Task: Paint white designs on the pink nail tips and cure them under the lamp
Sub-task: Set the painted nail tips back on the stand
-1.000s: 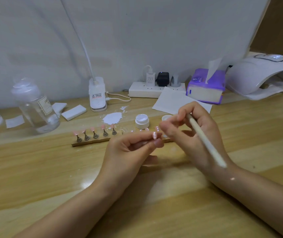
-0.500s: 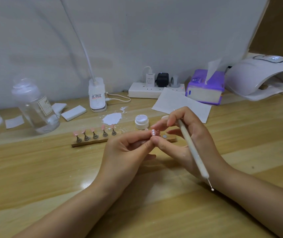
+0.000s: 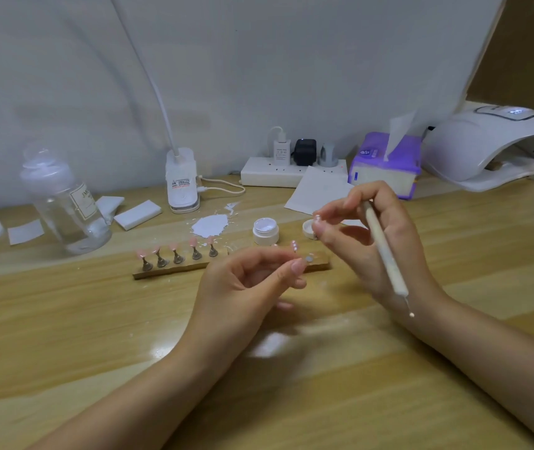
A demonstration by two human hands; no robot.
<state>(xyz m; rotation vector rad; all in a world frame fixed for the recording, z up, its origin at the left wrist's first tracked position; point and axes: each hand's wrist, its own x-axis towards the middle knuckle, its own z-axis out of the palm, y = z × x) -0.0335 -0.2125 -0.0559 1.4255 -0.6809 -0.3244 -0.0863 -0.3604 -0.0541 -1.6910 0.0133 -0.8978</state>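
My right hand [image 3: 376, 235] grips a white dotting tool [image 3: 385, 254], its ball tip pointing down toward my wrist. The thumb and forefinger of the same hand pinch a small pink nail tip [image 3: 317, 218] with white dots, lifted above the table. My left hand [image 3: 252, 280] hovers just below and to the left, fingers loosely curled and holding nothing. A wooden stand [image 3: 175, 269] carries several pink nail tips [image 3: 194, 242] on metal pegs, and one dotted tip [image 3: 294, 245] stands near its right end. The curing lamp [image 3: 486, 147] sits at the far right.
An open white gel pot [image 3: 265, 230] and its lid [image 3: 308, 228] stand behind the wooden stand, beside a white paint puddle [image 3: 210, 225]. A clear bottle [image 3: 64, 203] is at the left. A power strip [image 3: 278, 172], purple tissue box [image 3: 385, 164] and paper sheet [image 3: 317, 190] line the back.
The dotted nail tip passed from my left fingers to my right thumb and forefinger. My right hand lifted it up and to the right, and my left hand let go.
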